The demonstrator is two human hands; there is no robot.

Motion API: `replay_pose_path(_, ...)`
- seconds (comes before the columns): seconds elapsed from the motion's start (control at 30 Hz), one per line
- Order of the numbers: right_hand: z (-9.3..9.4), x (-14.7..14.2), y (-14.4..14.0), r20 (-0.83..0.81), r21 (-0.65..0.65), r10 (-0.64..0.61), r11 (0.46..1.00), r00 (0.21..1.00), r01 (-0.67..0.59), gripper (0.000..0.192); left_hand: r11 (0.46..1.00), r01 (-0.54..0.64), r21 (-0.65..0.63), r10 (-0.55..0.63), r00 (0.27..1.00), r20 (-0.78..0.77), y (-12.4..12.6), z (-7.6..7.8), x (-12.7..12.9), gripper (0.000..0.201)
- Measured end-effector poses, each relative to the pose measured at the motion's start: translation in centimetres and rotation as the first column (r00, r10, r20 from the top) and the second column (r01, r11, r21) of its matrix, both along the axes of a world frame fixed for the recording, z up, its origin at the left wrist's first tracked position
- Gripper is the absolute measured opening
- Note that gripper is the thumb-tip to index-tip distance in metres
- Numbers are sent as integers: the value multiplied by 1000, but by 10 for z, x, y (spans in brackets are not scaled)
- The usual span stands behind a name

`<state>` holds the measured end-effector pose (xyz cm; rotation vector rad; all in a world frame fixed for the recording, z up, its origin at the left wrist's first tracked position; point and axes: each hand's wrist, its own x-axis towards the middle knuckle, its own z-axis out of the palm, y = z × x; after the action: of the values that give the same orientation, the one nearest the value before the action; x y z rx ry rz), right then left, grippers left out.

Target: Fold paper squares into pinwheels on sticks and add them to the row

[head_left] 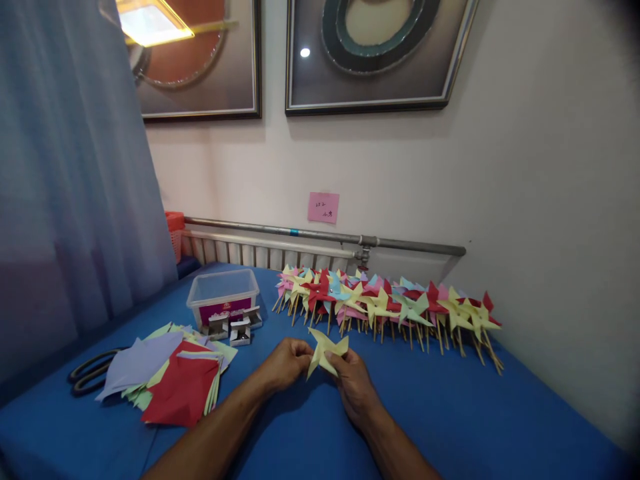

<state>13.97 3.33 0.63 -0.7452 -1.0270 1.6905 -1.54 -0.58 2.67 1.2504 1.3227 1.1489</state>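
Note:
A pale yellow paper pinwheel (pixel 325 348) is held up over the blue cloth, its blades folded in toward the centre. My right hand (pixel 356 385) grips it from the right, thumb laid on the front near the middle and the other fingers behind. My left hand (pixel 289 365) is at the pinwheel's left edge, fingers curled and pinched together. Whatever is between those left fingertips is hidden. No stick shows on this pinwheel.
Many finished pinwheels on sticks (pixel 380 303) lie in a long row behind my hands. At left are stacked coloured paper sheets (pixel 183 387), black-handled scissors (pixel 93 372), small open boxes (pixel 241 332) and a clear plastic tub (pixel 223 288). A metal pipe (pixel 325 235) runs along the wall.

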Motion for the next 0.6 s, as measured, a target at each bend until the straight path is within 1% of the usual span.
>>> replay_pose_path(0.17,-4,-1,2,-14,-27,-38,999,999,37,40,1000,-19,23,19,999,-30,1,-6,3,13)
replay_pose_path(0.3,-8,-1,5,-23,-20,-17,1000,1000,17,41,999,-25,24,26,999,-43,2,-7,5,13)
replay_pose_path(0.5,-11,-2,7,-18,-21,-44,999,999,44,40,999,-28,38,30,998,-56,4,-11,6,13)
replay_pose_path(0.6,-13,-2,8,-18,-16,-54,998,998,54,39,998,-43,40,45,997,-61,2,-11,8,13)
